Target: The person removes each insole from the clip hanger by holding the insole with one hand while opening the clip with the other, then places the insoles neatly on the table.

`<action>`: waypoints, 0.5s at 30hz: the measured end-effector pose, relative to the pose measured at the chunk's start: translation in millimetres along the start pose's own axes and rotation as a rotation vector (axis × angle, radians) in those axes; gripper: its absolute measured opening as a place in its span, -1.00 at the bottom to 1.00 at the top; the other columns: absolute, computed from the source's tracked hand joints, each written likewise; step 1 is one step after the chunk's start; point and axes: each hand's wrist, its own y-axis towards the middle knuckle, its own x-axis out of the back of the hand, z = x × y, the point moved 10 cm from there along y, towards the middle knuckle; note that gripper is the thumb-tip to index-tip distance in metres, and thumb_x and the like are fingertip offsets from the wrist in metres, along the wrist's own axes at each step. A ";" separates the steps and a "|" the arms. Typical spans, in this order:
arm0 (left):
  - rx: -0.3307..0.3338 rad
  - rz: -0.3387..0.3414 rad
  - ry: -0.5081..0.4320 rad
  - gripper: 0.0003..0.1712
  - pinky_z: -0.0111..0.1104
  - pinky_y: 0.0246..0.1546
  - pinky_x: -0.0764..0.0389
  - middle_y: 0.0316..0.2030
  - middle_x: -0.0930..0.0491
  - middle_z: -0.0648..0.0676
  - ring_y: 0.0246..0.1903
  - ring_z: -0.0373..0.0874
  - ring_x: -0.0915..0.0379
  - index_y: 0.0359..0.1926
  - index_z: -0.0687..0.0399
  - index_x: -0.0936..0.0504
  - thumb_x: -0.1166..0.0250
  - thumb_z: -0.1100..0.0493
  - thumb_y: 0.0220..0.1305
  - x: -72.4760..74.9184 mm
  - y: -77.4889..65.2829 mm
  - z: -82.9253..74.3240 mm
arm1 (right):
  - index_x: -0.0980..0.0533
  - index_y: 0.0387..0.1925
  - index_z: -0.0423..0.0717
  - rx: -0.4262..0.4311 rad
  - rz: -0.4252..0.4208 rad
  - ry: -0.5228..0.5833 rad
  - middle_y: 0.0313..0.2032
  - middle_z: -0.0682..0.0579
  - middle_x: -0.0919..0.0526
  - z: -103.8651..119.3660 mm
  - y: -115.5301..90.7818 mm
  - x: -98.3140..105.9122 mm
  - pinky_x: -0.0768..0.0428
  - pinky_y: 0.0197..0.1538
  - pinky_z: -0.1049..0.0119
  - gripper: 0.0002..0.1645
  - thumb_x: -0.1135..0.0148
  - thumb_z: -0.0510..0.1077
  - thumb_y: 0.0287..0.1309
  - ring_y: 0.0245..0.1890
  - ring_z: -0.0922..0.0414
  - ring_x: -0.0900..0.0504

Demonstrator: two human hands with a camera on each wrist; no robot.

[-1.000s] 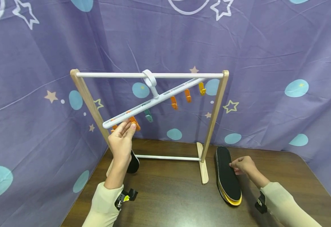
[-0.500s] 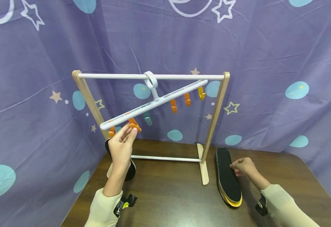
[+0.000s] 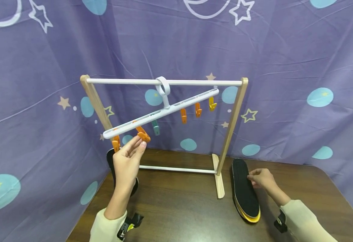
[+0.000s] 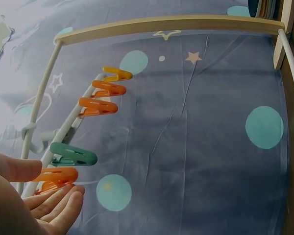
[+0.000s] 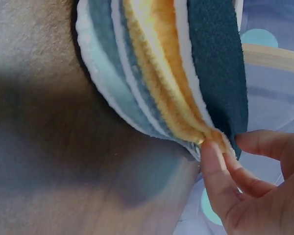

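Note:
My left hand (image 3: 127, 163) pinches an orange clip (image 3: 144, 134) on the white hanger (image 3: 147, 119); in the left wrist view, the thumb and fingers lie on either side of that clip (image 4: 60, 174). The hanger hangs by its hook from the rack, its left end tilted down. Below the leftmost orange clip (image 3: 115, 144) is a black insole (image 3: 110, 160), partly hidden by my left wrist. At the right, my right hand (image 3: 262, 178) pinches the edge of the top black insole (image 3: 243, 188) on a stack. The right wrist view shows yellow-orange layers (image 5: 159, 58) under it.
A rack with wooden legs (image 3: 231, 124) and a white top rail (image 3: 194, 82) stands on the brown table (image 3: 176, 205). Green (image 3: 155, 127), orange (image 3: 184, 116) and yellow (image 3: 212, 104) clips hang from the hanger. A purple curtain (image 3: 285, 67) is behind.
The hanger's left end has come lower and slightly left, with my left hand still at the orange clip. The black insole behind that hand has shifted left. My right hand has stayed at the stack.

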 end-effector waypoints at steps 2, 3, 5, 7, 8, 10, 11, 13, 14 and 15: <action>0.001 0.009 -0.002 -0.61 -0.61 -0.03 -0.63 0.06 -0.66 0.43 -0.18 -0.45 -0.69 0.16 0.40 -0.63 -0.34 0.36 0.34 1.2 -1.2 -0.2 | -0.57 -0.09 -0.53 0.023 -0.011 -0.031 -0.27 -0.29 -0.73 4.5 -1.4 0.5 -0.76 -0.38 0.23 -0.65 -0.30 -0.25 0.26 -0.48 0.17 -0.68; -0.001 0.011 -0.002 -0.62 -0.60 -0.02 -0.63 0.04 -0.67 0.42 -0.18 -0.45 -0.70 0.15 0.40 -0.64 -0.34 0.36 0.34 2.0 -1.6 -0.4 | -0.57 -0.08 -0.52 0.033 -0.016 -0.051 -0.26 -0.30 -0.73 6.8 -2.1 0.6 -0.76 -0.37 0.23 -0.64 -0.30 -0.24 0.26 -0.46 0.15 -0.69; -0.012 0.007 0.004 -0.64 -0.60 -0.03 -0.64 -0.01 -0.71 0.36 -0.19 -0.44 -0.70 0.13 0.40 -0.65 -0.34 0.37 0.33 5.2 -2.2 -1.6 | -0.56 -0.07 -0.51 0.060 -0.032 -0.099 -0.24 -0.33 -0.73 13.1 -3.7 1.2 -0.73 -0.35 0.21 -0.62 -0.30 -0.21 0.25 -0.43 0.10 -0.69; -0.037 -0.010 0.007 -0.66 -0.59 -0.05 -0.65 -0.09 -0.78 0.20 -0.21 -0.41 -0.72 0.10 0.39 -0.68 -0.36 0.34 0.32 10.2 -2.0 -4.2 | -0.56 -0.03 -0.49 0.086 -0.054 -0.149 -0.20 -0.36 -0.73 20.1 -5.8 2.1 -0.71 -0.29 0.14 -0.58 -0.31 -0.17 0.25 -0.35 -0.02 -0.72; -0.055 -0.024 -0.002 -0.67 -0.57 -0.07 -0.67 -0.14 -0.80 0.12 -0.21 -0.38 -0.73 0.08 0.40 -0.68 -0.37 0.33 0.32 13.6 -1.6 -5.9 | -0.55 -0.01 -0.49 0.102 -0.065 -0.174 -0.17 -0.38 -0.72 24.1 -7.0 2.6 -0.69 -0.25 0.09 -0.56 -0.31 -0.16 0.25 -0.29 -0.09 -0.73; -0.099 -0.067 -0.032 -0.68 -0.56 -0.09 -0.68 -0.23 -0.81 -0.04 -0.24 -0.33 -0.74 0.03 0.42 -0.70 -0.40 0.32 0.30 22.4 -0.3 -11.0 | -0.53 0.04 -0.49 0.132 -0.082 -0.209 -0.10 -0.43 -0.70 31.4 -9.0 2.7 -0.67 -0.15 -0.03 -0.51 -0.30 -0.15 0.25 -0.18 -0.23 -0.72; -0.122 -0.090 -0.056 -0.69 -0.55 -0.10 -0.69 -0.26 -0.81 -0.09 -0.24 -0.31 -0.75 0.01 0.44 -0.70 -0.41 0.33 0.29 27.3 0.5 -13.5 | -0.52 0.06 -0.49 0.147 -0.088 -0.221 -0.06 -0.45 -0.69 34.9 -10.1 2.5 -0.66 -0.10 -0.09 -0.50 -0.29 -0.14 0.25 -0.11 -0.29 -0.70; -0.167 -0.140 -0.099 -0.71 -0.54 -0.11 -0.69 -0.31 -0.80 -0.12 -0.26 -0.29 -0.76 -0.04 0.47 -0.71 -0.42 0.35 0.26 37.6 3.0 -17.6 | -0.51 0.08 -0.48 0.175 -0.100 -0.239 -0.02 -0.47 -0.67 41.4 -12.1 1.7 -0.63 -0.01 -0.18 -0.49 -0.29 -0.14 0.25 -0.03 -0.34 -0.67; -0.188 -0.167 -0.106 -0.71 -0.55 -0.11 -0.69 -0.33 -0.80 -0.12 -0.27 -0.29 -0.75 -0.05 0.49 -0.71 -0.43 0.35 0.25 43.1 4.6 -19.3 | -0.52 0.09 -0.48 0.188 -0.105 -0.247 -0.01 -0.47 -0.67 44.5 -13.0 1.2 -0.62 0.02 -0.20 -0.49 -0.29 -0.14 0.25 0.00 -0.36 -0.66; -0.203 -0.193 -0.115 -0.72 -0.57 -0.12 -0.68 -0.34 -0.80 -0.12 -0.28 -0.30 -0.74 -0.07 0.50 -0.71 -0.43 0.37 0.24 48.4 6.3 -20.5 | -0.52 0.08 -0.47 0.200 -0.108 -0.253 0.00 -0.48 -0.66 47.5 -14.1 0.5 -0.61 0.03 -0.22 -0.50 -0.29 -0.14 0.26 0.01 -0.36 -0.65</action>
